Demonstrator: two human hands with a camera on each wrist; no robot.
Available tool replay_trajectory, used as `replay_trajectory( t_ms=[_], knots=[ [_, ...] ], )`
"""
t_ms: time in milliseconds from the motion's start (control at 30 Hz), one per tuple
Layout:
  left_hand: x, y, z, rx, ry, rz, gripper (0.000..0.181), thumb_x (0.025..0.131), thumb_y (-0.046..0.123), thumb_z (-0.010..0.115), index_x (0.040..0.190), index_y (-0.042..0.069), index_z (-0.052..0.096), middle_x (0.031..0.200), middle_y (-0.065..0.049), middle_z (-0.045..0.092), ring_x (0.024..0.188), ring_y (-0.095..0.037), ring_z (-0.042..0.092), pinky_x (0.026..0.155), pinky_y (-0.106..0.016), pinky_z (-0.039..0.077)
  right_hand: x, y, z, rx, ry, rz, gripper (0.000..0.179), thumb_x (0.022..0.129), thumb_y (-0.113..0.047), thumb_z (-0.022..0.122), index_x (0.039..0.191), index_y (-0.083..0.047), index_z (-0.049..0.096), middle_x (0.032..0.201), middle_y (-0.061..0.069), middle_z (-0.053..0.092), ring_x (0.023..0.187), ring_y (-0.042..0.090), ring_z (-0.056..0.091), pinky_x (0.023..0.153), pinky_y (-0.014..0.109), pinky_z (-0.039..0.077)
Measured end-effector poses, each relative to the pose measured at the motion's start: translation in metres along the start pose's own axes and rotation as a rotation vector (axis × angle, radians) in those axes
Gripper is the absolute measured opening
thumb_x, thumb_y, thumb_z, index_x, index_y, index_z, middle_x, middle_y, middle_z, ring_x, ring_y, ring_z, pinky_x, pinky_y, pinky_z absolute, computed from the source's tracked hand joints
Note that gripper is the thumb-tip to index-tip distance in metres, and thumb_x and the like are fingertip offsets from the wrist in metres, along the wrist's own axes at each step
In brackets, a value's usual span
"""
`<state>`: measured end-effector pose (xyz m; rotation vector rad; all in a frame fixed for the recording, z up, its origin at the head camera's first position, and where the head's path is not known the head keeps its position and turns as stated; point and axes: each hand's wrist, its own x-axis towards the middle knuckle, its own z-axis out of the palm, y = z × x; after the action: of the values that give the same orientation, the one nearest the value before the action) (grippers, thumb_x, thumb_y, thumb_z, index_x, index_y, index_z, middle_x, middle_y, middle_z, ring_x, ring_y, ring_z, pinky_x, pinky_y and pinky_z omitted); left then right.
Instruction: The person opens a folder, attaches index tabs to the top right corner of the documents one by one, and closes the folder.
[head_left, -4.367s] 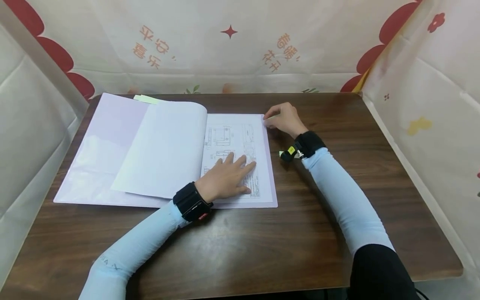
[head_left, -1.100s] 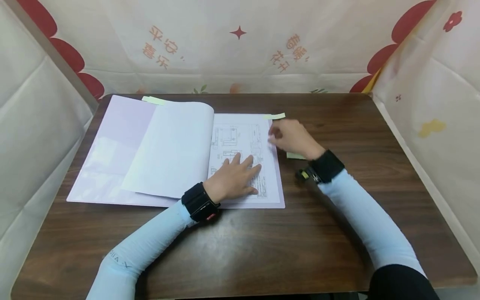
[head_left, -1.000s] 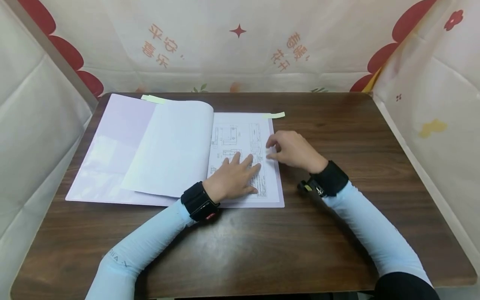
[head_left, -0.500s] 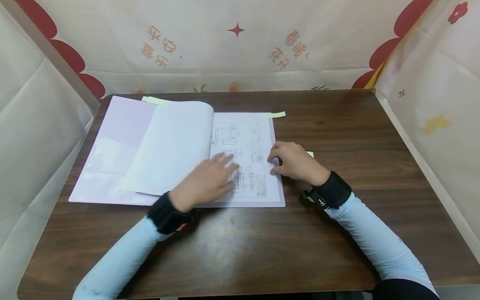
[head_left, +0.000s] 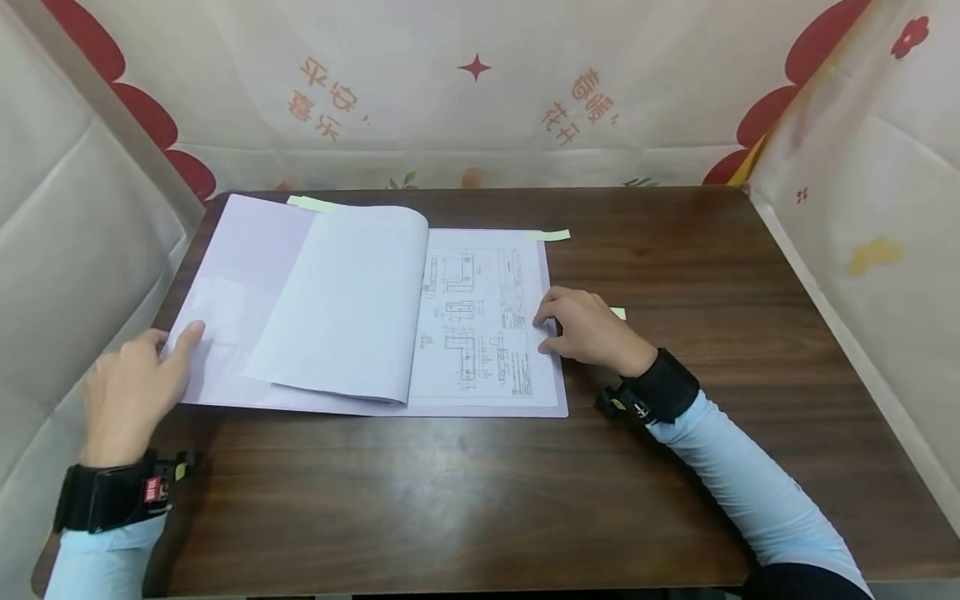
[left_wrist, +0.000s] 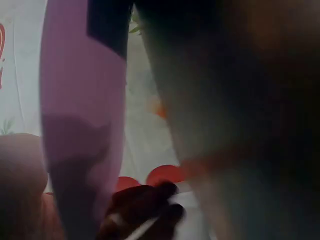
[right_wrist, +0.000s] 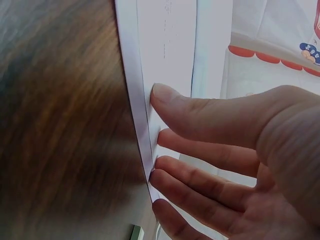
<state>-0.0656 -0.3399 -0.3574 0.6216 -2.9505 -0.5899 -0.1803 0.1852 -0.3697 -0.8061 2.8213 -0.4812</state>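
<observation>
A pale purple folder (head_left: 232, 333) lies spread on the table, a blank white page (head_left: 337, 300) turned over to its left half. Technical drawings (head_left: 480, 325) show on the right half. My left hand (head_left: 135, 387) grips the left cover's edge, thumb on top and fingers beneath. In the left wrist view the raised cover (left_wrist: 82, 100) stands between thumb (left_wrist: 20, 165) and darkened fingers. My right hand (head_left: 588, 329) rests its fingertips along the right border of the drawing page, thumb and fingers spread apart, as the right wrist view shows with the thumb (right_wrist: 200, 112) on the sheet.
Pale green sticky tabs stick out from the top of the turned page (head_left: 311, 203) and of the right page (head_left: 553, 236). A sticky note pad (head_left: 618, 313) lies partly hidden behind my right hand. Fabric curtains (head_left: 480, 117) surround the wooden table (head_left: 450, 500).
A green tab now sticks out at the right page's top. My right hand slid down the border. My left hand left the drawings and took hold of the left cover's edge.
</observation>
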Motion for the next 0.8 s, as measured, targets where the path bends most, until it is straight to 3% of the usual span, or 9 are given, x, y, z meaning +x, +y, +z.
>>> replay_trajectory(
  t_ms=[133,233,300,467,567,667,700,767,800],
  knots=[
    [-0.004,-0.007,0.001,-0.067,-0.018,0.01,0.084,0.105,0.058,0.041,0.142,-0.017,0.044,0.135,-0.047,0.05,0.108,-0.058,0.052,0.08,-0.064,0.044,0.0,-0.001,0.001,-0.004,0.011,-0.001,0.031,0.08,-0.011,0.088,0.109,-0.005,0.079,0.118,0.011,0.068,0.094,0.027,0.063,0.074,0.036,0.052],
    [-0.006,0.007,-0.016,-0.12,0.015,0.017,0.079,0.105,0.055,0.042,0.142,-0.015,0.047,0.134,-0.046,0.051,0.115,-0.058,0.051,0.085,-0.066,0.041,0.001,-0.001,0.0,0.001,0.007,0.002,0.031,0.081,-0.011,0.087,0.11,-0.005,0.079,0.119,0.01,0.068,0.094,0.027,0.063,0.076,0.036,0.052],
    [-0.01,0.022,-0.032,-0.143,0.037,0.06,0.075,0.106,0.053,0.042,0.142,-0.013,0.048,0.134,-0.045,0.052,0.114,-0.058,0.05,0.087,-0.069,0.042,0.001,-0.001,0.001,0.007,0.002,0.002,0.031,0.082,-0.012,0.087,0.111,-0.004,0.078,0.12,0.01,0.067,0.095,0.027,0.062,0.076,0.036,0.051],
    [-0.023,0.059,-0.064,-0.218,0.041,0.288,0.059,0.11,0.04,0.044,0.147,-0.005,0.049,0.134,-0.04,0.055,0.106,-0.055,0.051,0.086,-0.078,0.045,-0.002,-0.001,0.003,0.018,0.004,-0.002,0.032,0.082,-0.013,0.087,0.111,-0.004,0.078,0.119,0.01,0.067,0.095,0.027,0.061,0.077,0.036,0.05],
    [-0.028,0.076,-0.073,-0.301,-0.03,0.426,0.053,0.111,0.039,0.038,0.154,0.009,0.047,0.137,-0.034,0.057,0.11,-0.043,0.055,0.089,-0.052,0.055,-0.003,-0.001,0.002,0.022,0.011,-0.007,0.032,0.082,-0.012,0.087,0.111,-0.004,0.078,0.118,0.01,0.067,0.096,0.027,0.062,0.077,0.036,0.051],
    [-0.031,0.098,-0.073,-0.431,-0.133,0.538,0.052,0.112,0.045,0.03,0.157,0.023,0.045,0.13,-0.028,0.063,0.097,-0.023,0.066,0.077,-0.021,0.051,-0.003,0.0,0.001,0.021,0.015,-0.016,0.032,0.081,-0.012,0.087,0.111,-0.004,0.078,0.118,0.01,0.067,0.097,0.027,0.062,0.078,0.037,0.052],
    [-0.033,0.108,-0.071,-0.459,-0.157,0.573,0.054,0.112,0.049,0.027,0.157,0.026,0.045,0.126,-0.025,0.065,0.091,-0.017,0.066,0.071,-0.016,0.045,-0.003,0.001,0.001,0.019,0.015,-0.019,0.033,0.081,-0.012,0.088,0.111,-0.004,0.078,0.118,0.01,0.067,0.097,0.027,0.062,0.079,0.037,0.052],
    [-0.037,0.128,-0.064,-0.498,-0.184,0.654,0.058,0.11,0.056,0.024,0.158,0.028,0.043,0.12,-0.021,0.067,0.082,-0.01,0.067,0.067,-0.017,0.05,-0.001,0.002,0.0,0.011,0.01,-0.032,0.033,0.081,-0.012,0.089,0.111,-0.005,0.078,0.118,0.01,0.067,0.097,0.026,0.062,0.08,0.037,0.052],
    [-0.039,0.139,-0.059,-0.484,-0.196,0.694,0.061,0.11,0.058,0.023,0.159,0.027,0.042,0.119,-0.02,0.067,0.084,-0.015,0.069,0.068,-0.023,0.053,0.0,0.003,0.0,0.009,0.006,-0.044,0.033,0.08,-0.013,0.089,0.11,-0.005,0.078,0.119,0.009,0.067,0.097,0.026,0.062,0.081,0.037,0.052]
  ],
)
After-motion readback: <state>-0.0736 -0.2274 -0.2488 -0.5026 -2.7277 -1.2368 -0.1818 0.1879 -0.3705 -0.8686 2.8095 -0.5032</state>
